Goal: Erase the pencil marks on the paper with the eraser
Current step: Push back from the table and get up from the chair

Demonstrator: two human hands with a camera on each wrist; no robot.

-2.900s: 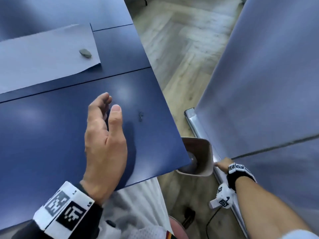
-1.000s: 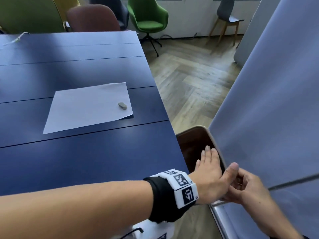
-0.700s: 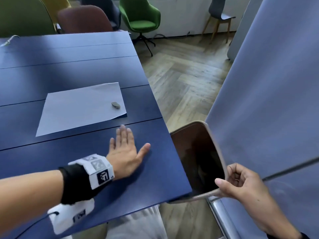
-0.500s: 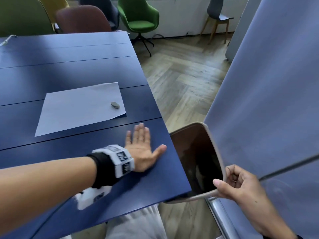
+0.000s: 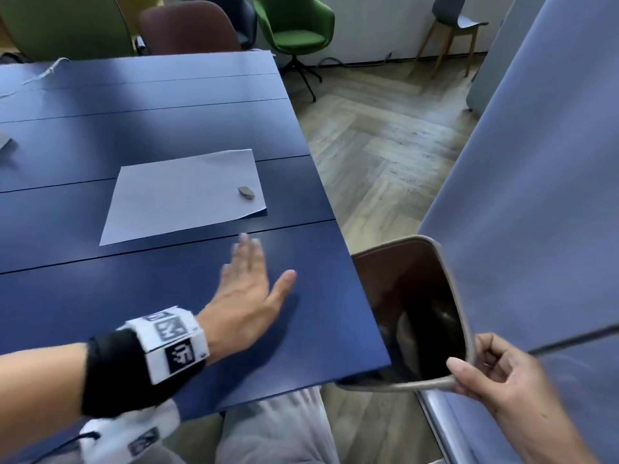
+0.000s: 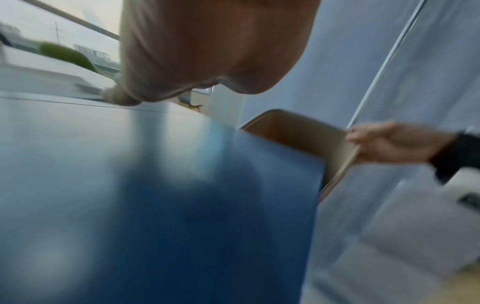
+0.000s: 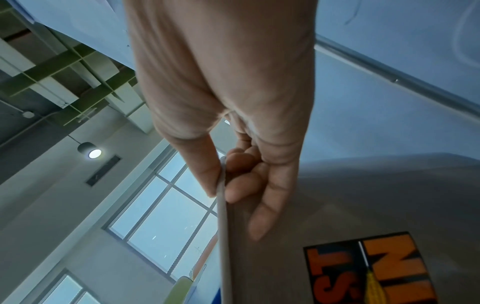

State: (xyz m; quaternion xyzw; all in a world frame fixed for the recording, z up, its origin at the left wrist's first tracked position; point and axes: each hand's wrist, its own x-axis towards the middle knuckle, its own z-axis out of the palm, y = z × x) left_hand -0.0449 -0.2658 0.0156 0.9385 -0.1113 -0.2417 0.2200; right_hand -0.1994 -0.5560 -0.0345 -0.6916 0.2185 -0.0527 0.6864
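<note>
Now my left hand (image 5: pixel 249 296) lies flat with straight fingers at the centre of the frame, on the blue table (image 5: pixel 100 296). My right hand (image 5: pixel 502 373) pinches the rim of the bin (image 5: pixel 449 289) at lower right. Above centre, the eraser (image 5: pixel 246 192) rests on the paper (image 5: pixel 174 195), near its right edge.

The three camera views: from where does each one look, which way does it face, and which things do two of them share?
Head: high, looking forward and down at the blue table, paper, eraser; both hands show.
Left wrist: under the left hand, low over the table, facing the bin and the right hand.
Right wrist: under the right hand, facing up at ceiling and windows; its grip pinches the bin's rim.
Shared: all three show the bin and right hand.
</note>
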